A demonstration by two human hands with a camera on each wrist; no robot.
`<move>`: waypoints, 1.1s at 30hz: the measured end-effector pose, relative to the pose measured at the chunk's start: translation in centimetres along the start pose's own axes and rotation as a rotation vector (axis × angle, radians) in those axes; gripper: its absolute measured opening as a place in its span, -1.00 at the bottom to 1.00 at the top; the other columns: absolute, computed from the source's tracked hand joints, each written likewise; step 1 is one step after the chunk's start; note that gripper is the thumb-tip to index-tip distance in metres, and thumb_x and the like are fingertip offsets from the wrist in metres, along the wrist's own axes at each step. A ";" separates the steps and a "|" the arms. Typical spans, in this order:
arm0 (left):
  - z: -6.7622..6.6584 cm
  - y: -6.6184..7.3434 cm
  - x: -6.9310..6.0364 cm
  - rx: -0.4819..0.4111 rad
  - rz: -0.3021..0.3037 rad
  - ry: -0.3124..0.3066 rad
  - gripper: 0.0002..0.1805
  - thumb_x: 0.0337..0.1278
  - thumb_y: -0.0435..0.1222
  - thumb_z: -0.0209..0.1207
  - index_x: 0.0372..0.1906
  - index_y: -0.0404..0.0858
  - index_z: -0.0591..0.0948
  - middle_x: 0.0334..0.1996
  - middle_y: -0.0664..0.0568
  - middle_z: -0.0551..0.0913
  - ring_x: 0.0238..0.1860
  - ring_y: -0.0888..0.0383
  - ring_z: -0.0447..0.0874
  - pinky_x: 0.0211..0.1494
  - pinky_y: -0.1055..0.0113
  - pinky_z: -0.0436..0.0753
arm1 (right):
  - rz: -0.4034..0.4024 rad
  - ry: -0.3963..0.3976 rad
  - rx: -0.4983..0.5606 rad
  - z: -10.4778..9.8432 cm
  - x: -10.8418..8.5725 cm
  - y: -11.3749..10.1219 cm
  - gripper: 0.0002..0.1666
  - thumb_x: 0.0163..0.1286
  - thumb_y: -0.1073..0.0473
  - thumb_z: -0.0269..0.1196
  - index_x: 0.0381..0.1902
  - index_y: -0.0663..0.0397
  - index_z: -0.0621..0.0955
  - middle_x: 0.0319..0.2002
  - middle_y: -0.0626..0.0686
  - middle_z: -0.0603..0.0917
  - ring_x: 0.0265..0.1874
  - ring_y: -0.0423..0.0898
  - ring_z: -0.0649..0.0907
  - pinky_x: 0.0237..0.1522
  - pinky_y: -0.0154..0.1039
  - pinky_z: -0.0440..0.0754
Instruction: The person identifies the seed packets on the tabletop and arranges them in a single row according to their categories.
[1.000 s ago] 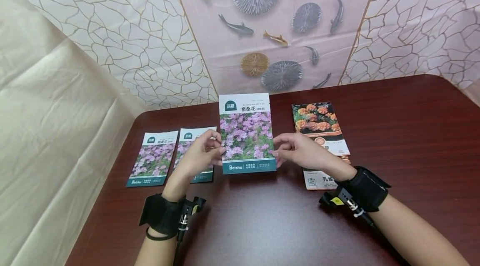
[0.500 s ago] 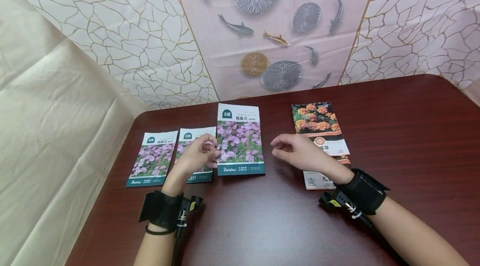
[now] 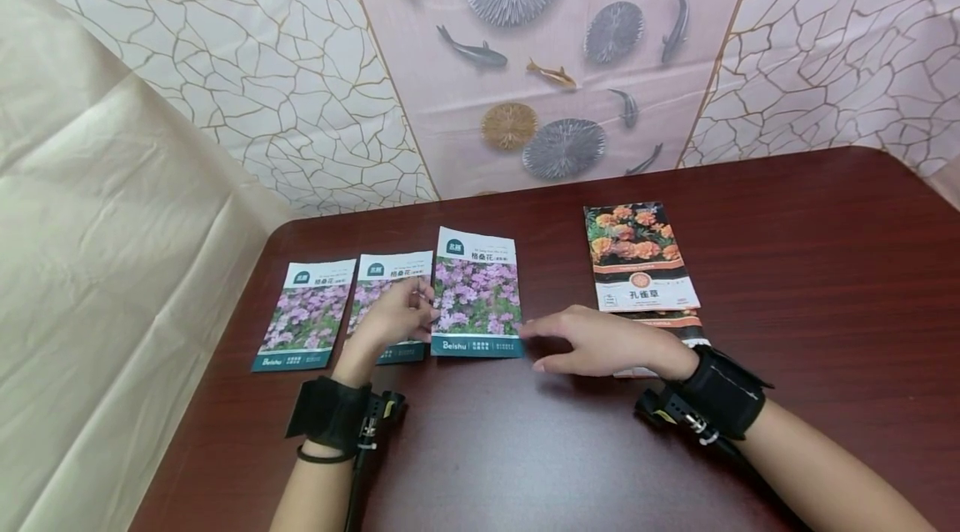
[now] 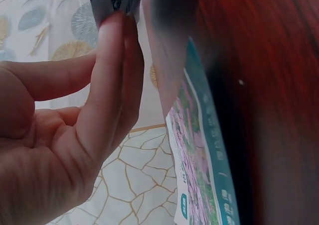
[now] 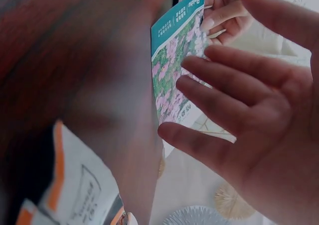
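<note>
A seed packet with pink flowers and a teal lower band [image 3: 476, 294] stands in the middle of the head view, at the right of two matching packets. My left hand [image 3: 393, 315] pinches its left edge between thumb and fingers; in the left wrist view only a dark corner of the held packet [image 4: 115, 3] shows. My right hand [image 3: 607, 340] is near its lower right corner, fingers extended. In the right wrist view those spread fingers [image 5: 219, 95] lie in front of the packet face; whether they touch it I cannot tell.
Two like packets lie at the left: the outer one [image 3: 306, 315] and one partly behind my left hand [image 3: 408, 265]. Orange marigold packets [image 3: 637, 257] overlap at the right, partly behind my right forearm. The dark red table [image 3: 810, 265] meets a patterned cloth [image 3: 555, 123] behind.
The held packet has come down and left, beside the other two. My right hand let go of its right edge, then moved lower and back toward it, fingers straightening. My left hand keeps its pinch.
</note>
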State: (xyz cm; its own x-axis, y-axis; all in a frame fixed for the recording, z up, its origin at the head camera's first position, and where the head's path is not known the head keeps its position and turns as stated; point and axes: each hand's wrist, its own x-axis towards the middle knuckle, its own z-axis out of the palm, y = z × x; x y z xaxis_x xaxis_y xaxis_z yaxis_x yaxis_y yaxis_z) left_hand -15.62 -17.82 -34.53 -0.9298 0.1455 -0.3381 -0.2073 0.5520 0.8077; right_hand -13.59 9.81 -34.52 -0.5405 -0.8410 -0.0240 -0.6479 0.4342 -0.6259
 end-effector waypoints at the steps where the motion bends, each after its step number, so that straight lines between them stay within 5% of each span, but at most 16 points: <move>1: 0.0 0.0 0.0 0.004 -0.004 -0.002 -0.82 0.20 -0.56 -0.05 -0.11 -0.39 0.37 -0.33 -0.19 0.53 -0.40 0.06 0.58 -0.37 0.26 0.65 | 0.002 -0.028 0.001 0.0 0.0 -0.1 -0.48 0.30 0.09 0.19 0.16 0.25 0.46 0.12 0.15 0.50 0.14 0.02 0.45 0.10 -0.04 0.41; 11: 0.5 -0.1 0.0 0.103 -0.037 0.014 -0.83 0.16 -0.57 -0.03 -0.14 -0.45 0.42 -0.35 -0.19 0.55 -0.48 0.06 0.62 -0.45 0.30 0.65 | 0.026 -0.214 -0.035 0.5 -0.3 -0.3 -0.38 0.27 0.00 0.21 0.23 0.15 0.41 0.23 0.07 0.39 0.28 0.03 0.27 0.24 0.11 0.15; 22: 0.7 -0.3 0.0 0.181 -0.043 0.016 -0.87 0.16 -0.54 0.03 -0.18 -0.45 0.44 -0.37 -0.17 0.57 -0.52 0.09 0.61 -0.47 0.32 0.64 | 0.029 -0.241 -0.021 0.7 -0.3 -0.2 -0.36 0.26 0.03 0.22 0.24 0.17 0.39 0.24 0.07 0.38 0.29 0.01 0.25 0.26 0.14 0.09; 33: 0.7 0.3 -0.4 0.234 -0.048 0.026 -0.67 0.16 -0.45 0.12 0.03 -0.50 0.45 -0.28 -0.19 0.57 -0.49 0.11 0.62 -0.47 0.35 0.63 | 0.027 -0.221 -0.027 0.5 -0.2 -0.3 -0.32 0.26 0.01 0.22 0.27 0.19 0.35 0.25 0.12 0.36 0.28 0.03 0.26 0.25 0.14 0.11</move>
State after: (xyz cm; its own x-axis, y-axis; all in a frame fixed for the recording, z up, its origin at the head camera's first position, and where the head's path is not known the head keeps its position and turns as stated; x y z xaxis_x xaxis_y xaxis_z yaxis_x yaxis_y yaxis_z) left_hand -15.13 -17.14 -34.46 -0.9287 0.0948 -0.3585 -0.1783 0.7336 0.6558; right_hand -13.01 9.72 -34.75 -0.4289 -0.8780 -0.2127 -0.6506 0.4635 -0.6016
